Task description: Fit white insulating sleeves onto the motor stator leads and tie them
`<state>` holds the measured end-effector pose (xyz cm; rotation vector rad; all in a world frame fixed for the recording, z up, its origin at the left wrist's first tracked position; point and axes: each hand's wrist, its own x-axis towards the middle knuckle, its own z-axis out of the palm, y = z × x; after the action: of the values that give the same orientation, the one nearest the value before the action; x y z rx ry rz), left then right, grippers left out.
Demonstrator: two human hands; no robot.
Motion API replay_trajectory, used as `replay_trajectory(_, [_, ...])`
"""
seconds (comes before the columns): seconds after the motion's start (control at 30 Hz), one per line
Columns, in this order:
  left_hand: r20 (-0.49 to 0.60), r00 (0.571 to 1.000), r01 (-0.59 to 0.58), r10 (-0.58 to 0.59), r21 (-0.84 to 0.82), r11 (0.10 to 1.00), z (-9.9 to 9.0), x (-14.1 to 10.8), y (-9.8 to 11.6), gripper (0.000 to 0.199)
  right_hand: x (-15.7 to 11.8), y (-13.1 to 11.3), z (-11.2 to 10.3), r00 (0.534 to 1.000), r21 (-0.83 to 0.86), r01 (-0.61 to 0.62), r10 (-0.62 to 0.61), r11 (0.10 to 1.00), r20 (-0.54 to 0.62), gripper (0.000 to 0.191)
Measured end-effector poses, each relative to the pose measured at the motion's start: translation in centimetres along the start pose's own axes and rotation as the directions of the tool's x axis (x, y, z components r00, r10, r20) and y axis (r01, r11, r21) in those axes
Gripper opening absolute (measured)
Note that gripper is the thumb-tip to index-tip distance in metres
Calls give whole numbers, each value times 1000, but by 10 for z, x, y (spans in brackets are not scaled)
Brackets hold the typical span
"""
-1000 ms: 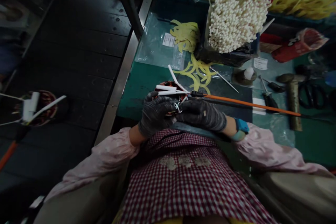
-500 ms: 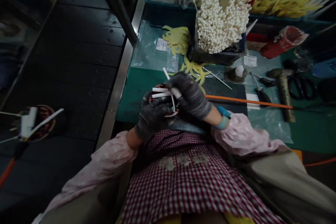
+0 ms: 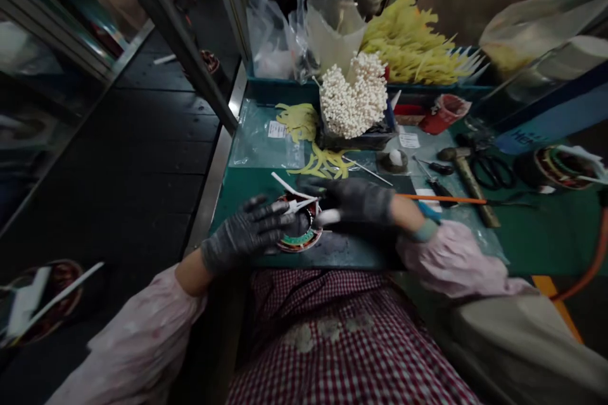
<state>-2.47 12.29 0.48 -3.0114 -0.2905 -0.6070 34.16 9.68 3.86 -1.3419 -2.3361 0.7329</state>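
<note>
Copper-wound motor stator: it sits on the green worktop, straight ahead of my apron, and I take it as the centre of the dial, with twelve pointing away from me. White sleeves cross its upper part, the longest sticking out toward eleven o'clock.

My gloved left hand comes in from nine o'clock, fingers spread and laid across the stator's near-left side, not closed around anything. My gloved right hand is at two o'clock, stretched out close to the sleeves. A pale blur shows by its thumb, and I cannot tell whether I am pinching something there.

From beyond my right wrist an orange cable runs out toward three. Loose yellow strips lie between twelve and one, with a pile of similar pieces on a clear plastic bag at twelve. At one o'clock stands a box full of white-tipped strands. Around half past two are a screwdriver, a hammer, black-handled scissors and, farthest out, a second stator. Another stator with white sleeves rests off the worktop, between eight and nine.
</note>
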Motion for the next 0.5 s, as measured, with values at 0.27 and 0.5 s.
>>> replay_trajectory(0.27, [-249, 954, 203, -169, 120, 972, 34, 34, 49, 12, -66, 27, -33, 983, -77, -51, 36, 996, -182, 44])
replay_trajectory(0.5, [-346, 882, 388, -320, 147, 910, 55, 42, 83, 20, 0, 38, -23, 937, -124, -98, 50, 987, -345, 35])
